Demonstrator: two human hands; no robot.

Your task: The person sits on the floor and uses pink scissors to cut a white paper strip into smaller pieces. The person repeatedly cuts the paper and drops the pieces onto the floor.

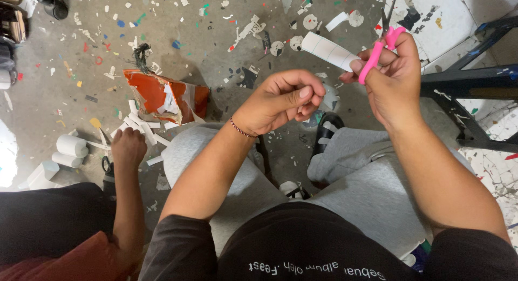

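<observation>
Scissors [384, 41] with pink handles are gripped in the right hand [391, 78], fingers through the loops, blades pointing away. A white paper strip [330, 50] is held up beside them; its near end is hidden, so what holds it cannot be told. The left hand [286, 100] is curled closed over something unseen. Another person's hand [128, 146] rests by white rolls [70, 150] and an orange bag [162, 97] on the scrap-strewn floor [216, 59].

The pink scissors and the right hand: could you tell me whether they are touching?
Touching. The head view shows the right hand with fingers through the handles of the pink scissors, gripping them.
</observation>
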